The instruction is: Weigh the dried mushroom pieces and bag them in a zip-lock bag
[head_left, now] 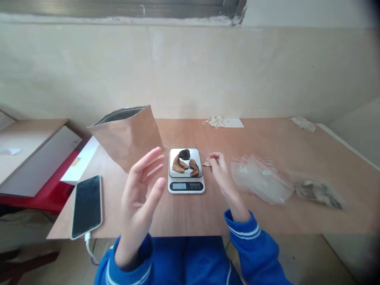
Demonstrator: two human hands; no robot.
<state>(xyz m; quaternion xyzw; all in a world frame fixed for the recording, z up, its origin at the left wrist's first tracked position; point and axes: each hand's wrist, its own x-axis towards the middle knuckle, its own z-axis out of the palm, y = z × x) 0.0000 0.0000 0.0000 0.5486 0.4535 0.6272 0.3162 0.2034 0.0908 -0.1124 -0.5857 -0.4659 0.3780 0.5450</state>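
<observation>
Dried slices (194, 168) are lying just left of right-hand fingers (216, 155) pinching 1 piece (206, 163); left-hand fingers (146, 161), wide and empty, could be sweeping slices off the scale (186, 191) by brushing past.

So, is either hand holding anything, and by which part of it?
The right hand pinches a small, flat, pale-brown piece by its right end. The left hand is open, holding nothing.

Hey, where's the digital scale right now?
In the head view, the digital scale is near the middle, on the wooden table between the left hand and right hand, right of the brown pouch.
</observation>
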